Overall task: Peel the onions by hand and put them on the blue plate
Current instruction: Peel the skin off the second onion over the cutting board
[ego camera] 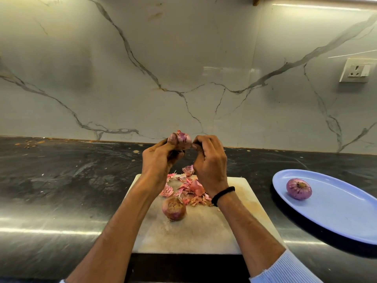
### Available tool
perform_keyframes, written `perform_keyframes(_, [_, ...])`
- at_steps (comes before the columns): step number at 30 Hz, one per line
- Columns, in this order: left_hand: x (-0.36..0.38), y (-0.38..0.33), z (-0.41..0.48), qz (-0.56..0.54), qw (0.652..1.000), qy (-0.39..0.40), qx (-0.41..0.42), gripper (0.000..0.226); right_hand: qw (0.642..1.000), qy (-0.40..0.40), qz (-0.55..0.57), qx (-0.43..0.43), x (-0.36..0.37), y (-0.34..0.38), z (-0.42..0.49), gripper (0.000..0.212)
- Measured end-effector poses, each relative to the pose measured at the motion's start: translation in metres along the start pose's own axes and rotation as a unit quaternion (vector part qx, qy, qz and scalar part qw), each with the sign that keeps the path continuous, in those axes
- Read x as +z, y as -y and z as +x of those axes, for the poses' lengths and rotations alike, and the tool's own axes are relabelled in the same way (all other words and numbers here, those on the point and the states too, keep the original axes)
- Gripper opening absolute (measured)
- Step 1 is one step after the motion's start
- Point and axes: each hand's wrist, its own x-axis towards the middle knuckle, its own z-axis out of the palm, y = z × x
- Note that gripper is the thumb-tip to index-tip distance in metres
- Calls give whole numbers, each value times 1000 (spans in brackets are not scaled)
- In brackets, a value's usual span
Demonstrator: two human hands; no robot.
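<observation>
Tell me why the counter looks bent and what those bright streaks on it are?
Head view: the wide-angle lens bows the dark counter and stretches the blue plate at the edge; the streaks are glare from lighting reflecting off the glossy surface; the marble wall shows reflections too.

From my head camera I see my left hand (159,160) gripping a small purple-red onion (183,139) raised above the dark stone table (61,180). My right hand (210,166), a black band (223,195) on its wrist, pinches the onion's right edge with curled fingers (196,147). Below lies a pale rectangular cutting board (204,231) carrying a heap of pink papery peels (191,190) and, just beside them, a second unpeeled onion (174,208). To the right, well apart from the board, a peeled onion (299,189) sits on the blue oval plate (336,211).
</observation>
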Motion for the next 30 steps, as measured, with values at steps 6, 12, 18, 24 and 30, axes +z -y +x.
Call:
perform_keyframes(6, [-5, 0, 1, 8, 1000, 3, -6, 30, 998, 12, 39, 50, -4, 2, 3, 45])
perform_keyframes(12, [-3, -2, -2, -5, 999, 35, -1, 26, 992, 90, 82, 25, 3, 1, 0, 58])
perform_keyframes(18, [-2, -3, -4, -7, 999, 40, -14, 37, 992, 101, 76, 13, 7, -4, -2, 52])
perform_keyframes(24, [-5, -1, -4, 7, 999, 49, -15, 34, 990, 104, 97, -4, 5, -1, -2, 60])
perform_keyframes(30, [-6, -2, -3, 15, 998, 52, -25, 40, 989, 117, 86, -21, 4, -1, -2, 57])
